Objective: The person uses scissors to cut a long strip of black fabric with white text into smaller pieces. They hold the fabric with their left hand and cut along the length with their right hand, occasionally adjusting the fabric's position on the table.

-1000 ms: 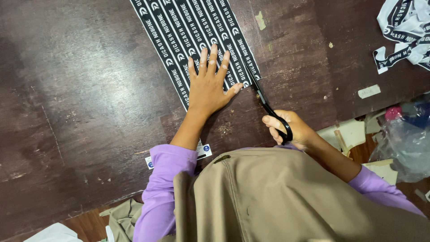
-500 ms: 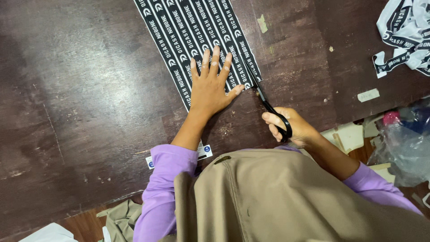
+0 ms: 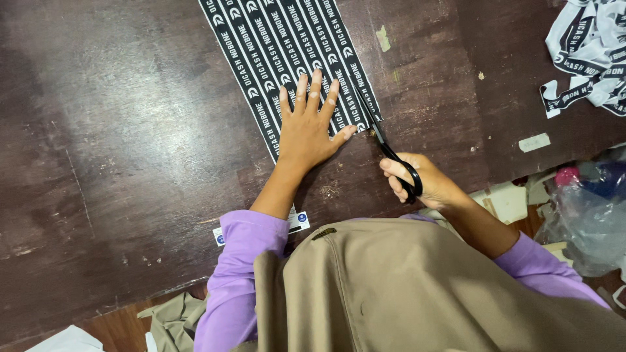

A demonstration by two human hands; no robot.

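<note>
While left hand (image 3: 308, 130) stays flat on printed sheet (image 3: 287, 52), scissors (image 3: 385, 146) unmoved.

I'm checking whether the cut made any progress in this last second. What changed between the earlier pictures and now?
Almost nothing. The right hand keeps its grip on the black-handled scissors, blades at the right edge of the black printed fabric sheet; any advance along that edge is too slight to tell. The left hand stays flat, fingers spread, pressing the sheet onto the dark wooden table. The sheet itself has not shifted.
</note>
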